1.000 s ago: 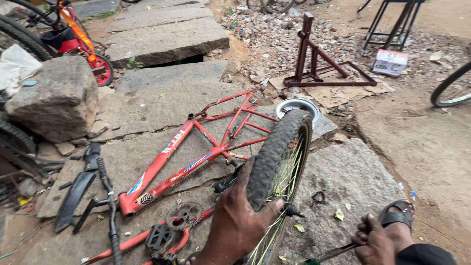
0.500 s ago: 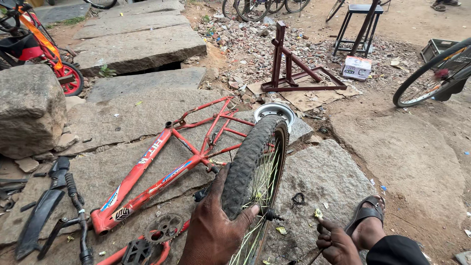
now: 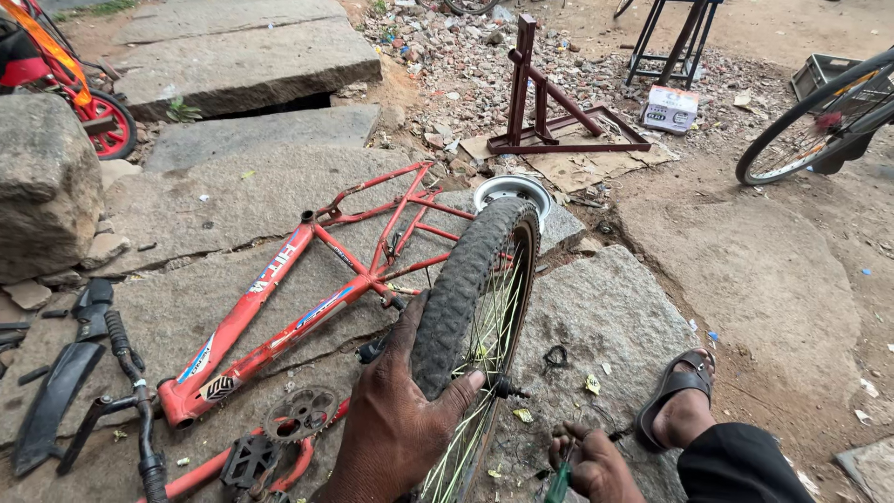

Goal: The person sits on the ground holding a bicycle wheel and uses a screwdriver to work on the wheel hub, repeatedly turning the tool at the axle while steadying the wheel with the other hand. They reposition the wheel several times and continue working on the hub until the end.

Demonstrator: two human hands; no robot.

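The black knobby-tyred bicycle wheel (image 3: 480, 307) stands upright on the grey stone slab (image 3: 615, 317), just beside the red steel bicycle frame (image 3: 317, 298). The left hand (image 3: 400, 419) clasps its tread. The right hand (image 3: 591, 461), beside the wheel's base, clenches a green-handled tool (image 3: 559, 482).

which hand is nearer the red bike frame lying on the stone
Left. The left hand grips the knobby black tyre right beside the red bike frame; the right hand, holding a green-handled tool, sits beyond the wheel.
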